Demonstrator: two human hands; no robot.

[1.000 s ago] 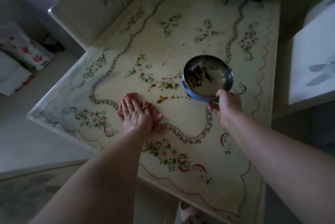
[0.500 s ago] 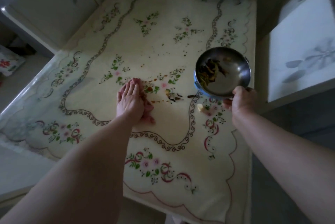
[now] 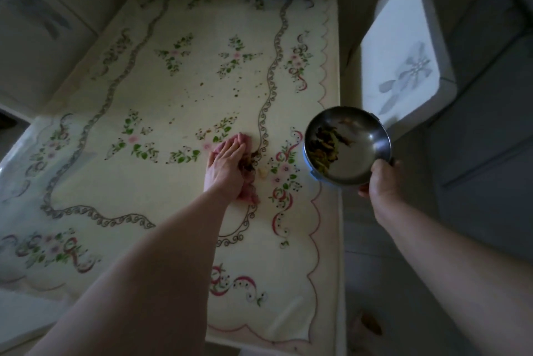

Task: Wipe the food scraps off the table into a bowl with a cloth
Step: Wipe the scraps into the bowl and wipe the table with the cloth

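Head view: the left hand (image 3: pixel 227 166), fingers straight, presses the cloth (image 3: pixel 249 196) behind the scraps (image 3: pixel 250 161) near the right edge of the table (image 3: pixel 313 240); sweep rightward under even pressure into the bowl (image 3: pixel 360 159), which the right hand (image 3: pixel 380 180) grips at that edge.

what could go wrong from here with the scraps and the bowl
1. The scraps and the pale piece ahead of the cloth could drop past the table edge if the bowl, held by the right hand, sits off their line.
2. The tilted bowl already holds food, which might spill.
3. The left hand may miss the far specks.
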